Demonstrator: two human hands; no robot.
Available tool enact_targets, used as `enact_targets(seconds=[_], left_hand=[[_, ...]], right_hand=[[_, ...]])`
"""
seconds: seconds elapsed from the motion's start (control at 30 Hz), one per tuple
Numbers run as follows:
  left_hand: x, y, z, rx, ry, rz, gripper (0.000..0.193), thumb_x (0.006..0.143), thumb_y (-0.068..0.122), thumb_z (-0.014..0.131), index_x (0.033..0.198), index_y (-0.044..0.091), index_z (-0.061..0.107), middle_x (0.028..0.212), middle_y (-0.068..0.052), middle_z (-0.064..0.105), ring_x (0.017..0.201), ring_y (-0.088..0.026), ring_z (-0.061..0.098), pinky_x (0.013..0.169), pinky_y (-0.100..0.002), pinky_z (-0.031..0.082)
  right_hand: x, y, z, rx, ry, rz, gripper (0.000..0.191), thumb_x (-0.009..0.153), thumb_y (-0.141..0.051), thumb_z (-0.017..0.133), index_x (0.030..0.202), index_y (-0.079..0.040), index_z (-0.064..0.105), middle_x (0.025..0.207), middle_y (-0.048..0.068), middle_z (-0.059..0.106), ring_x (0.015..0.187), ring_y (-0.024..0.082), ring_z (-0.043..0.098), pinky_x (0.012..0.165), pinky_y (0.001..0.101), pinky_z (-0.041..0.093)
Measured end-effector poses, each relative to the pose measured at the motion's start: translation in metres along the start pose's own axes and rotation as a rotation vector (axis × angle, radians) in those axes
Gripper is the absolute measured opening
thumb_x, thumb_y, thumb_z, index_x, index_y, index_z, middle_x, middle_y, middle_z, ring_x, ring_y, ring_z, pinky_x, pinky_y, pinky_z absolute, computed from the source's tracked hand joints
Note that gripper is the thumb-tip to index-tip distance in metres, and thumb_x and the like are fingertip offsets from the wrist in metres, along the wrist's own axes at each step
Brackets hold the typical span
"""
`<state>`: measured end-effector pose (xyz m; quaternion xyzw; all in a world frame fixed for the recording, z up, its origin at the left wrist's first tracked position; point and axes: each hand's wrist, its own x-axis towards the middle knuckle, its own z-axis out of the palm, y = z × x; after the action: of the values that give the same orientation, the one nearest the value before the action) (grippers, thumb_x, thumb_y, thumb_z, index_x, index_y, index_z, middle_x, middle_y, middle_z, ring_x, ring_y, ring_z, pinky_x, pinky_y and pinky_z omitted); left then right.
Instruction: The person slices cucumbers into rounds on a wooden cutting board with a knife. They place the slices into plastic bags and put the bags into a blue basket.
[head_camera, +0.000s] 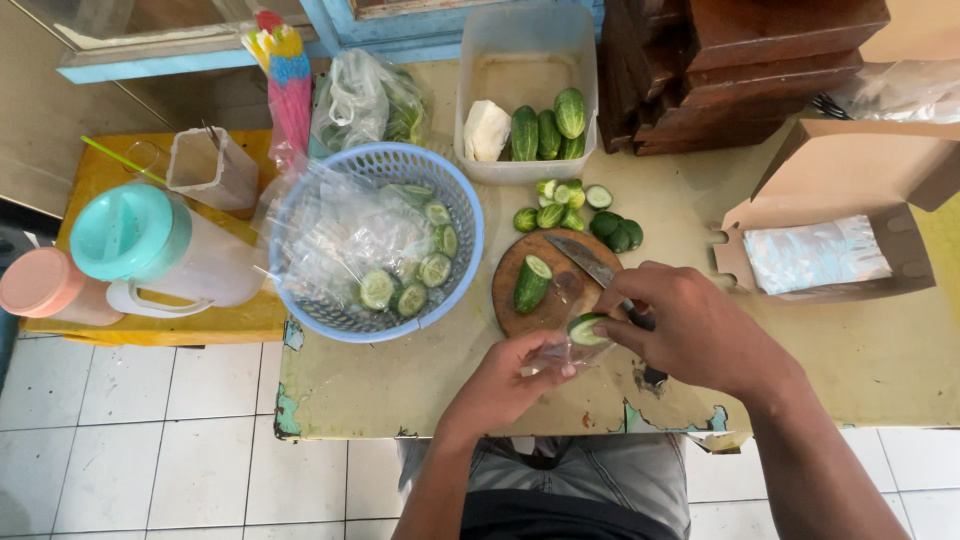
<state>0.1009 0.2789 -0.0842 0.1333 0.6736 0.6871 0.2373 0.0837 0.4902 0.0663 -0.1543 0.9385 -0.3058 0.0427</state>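
Note:
My right hand grips a knife by its handle, blade pointing up-left over a round wooden cutting board, and its fingertips pinch a cucumber slice. My left hand holds a small clear plastic bag right under that slice. A cut cucumber piece lies on the board. Cucumber end pieces sit in a small heap behind the board.
A blue basket holds bagged cucumber slices. A clear tub at the back has whole cucumbers. An open cardboard box is at right, stacked wooden boxes behind. Teal-lidded pitcher and cups stand on a yellow stool at left.

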Motion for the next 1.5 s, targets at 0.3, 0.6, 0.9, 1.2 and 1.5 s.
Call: enact_targets(seconds=[0.3, 0.6, 0.9, 1.2, 1.5], left_hand=[[0.000, 0.003, -0.001, 0.037, 0.160, 0.159, 0.030, 0.096, 0.007, 0.064, 0.126, 0.000, 0.068, 0.107, -0.007, 0.077, 0.100, -0.010, 0.069, 0.088, -0.029, 0.055], [-0.002, 0.019, 0.003, 0.125, 0.269, 0.162, 0.030, 0.095, 0.008, 0.068, 0.124, 0.001, 0.069, 0.093, -0.007, 0.076, 0.084, -0.008, 0.066, 0.073, -0.028, 0.055], [0.003, 0.012, 0.004, 0.005, 0.259, 0.144, 0.024, 0.096, 0.014, 0.071, 0.115, -0.001, 0.070, 0.093, -0.003, 0.074, 0.088, -0.005, 0.067, 0.075, -0.025, 0.055], [0.007, 0.011, 0.003, -0.277, 0.147, 0.174, 0.036, 0.092, 0.006, 0.071, 0.126, 0.002, 0.059, 0.111, 0.000, 0.071, 0.101, -0.006, 0.065, 0.088, -0.025, 0.054], [0.016, -0.019, 0.008, -0.307, 0.231, 0.106, 0.023, 0.097, 0.007, 0.069, 0.118, -0.003, 0.065, 0.105, -0.007, 0.075, 0.094, -0.013, 0.071, 0.087, -0.030, 0.057]], right_hand=[[0.002, 0.001, 0.019, 0.089, 0.060, -0.019, 0.019, 0.075, -0.020, 0.083, 0.089, -0.008, 0.077, 0.079, 0.011, 0.073, 0.065, 0.027, 0.070, 0.062, 0.0391, 0.054], [0.009, -0.003, 0.022, 0.108, -0.041, 0.009, 0.020, 0.089, -0.025, 0.073, 0.097, -0.008, 0.078, 0.084, 0.011, 0.075, 0.076, 0.028, 0.072, 0.070, 0.0392, 0.055], [0.007, -0.002, 0.026, 0.042, -0.112, -0.140, 0.026, 0.084, -0.031, 0.074, 0.100, -0.011, 0.081, 0.104, 0.010, 0.074, 0.098, 0.033, 0.069, 0.080, 0.0437, 0.054], [0.011, 0.019, 0.031, 0.140, -0.023, -0.045, 0.022, 0.090, -0.022, 0.069, 0.105, -0.009, 0.079, 0.094, 0.013, 0.077, 0.083, 0.032, 0.073, 0.075, 0.0405, 0.056], [0.011, 0.029, 0.027, 0.196, 0.054, 0.093, 0.024, 0.092, -0.021, 0.069, 0.110, -0.009, 0.078, 0.083, 0.014, 0.079, 0.065, 0.023, 0.069, 0.068, 0.0363, 0.056]])
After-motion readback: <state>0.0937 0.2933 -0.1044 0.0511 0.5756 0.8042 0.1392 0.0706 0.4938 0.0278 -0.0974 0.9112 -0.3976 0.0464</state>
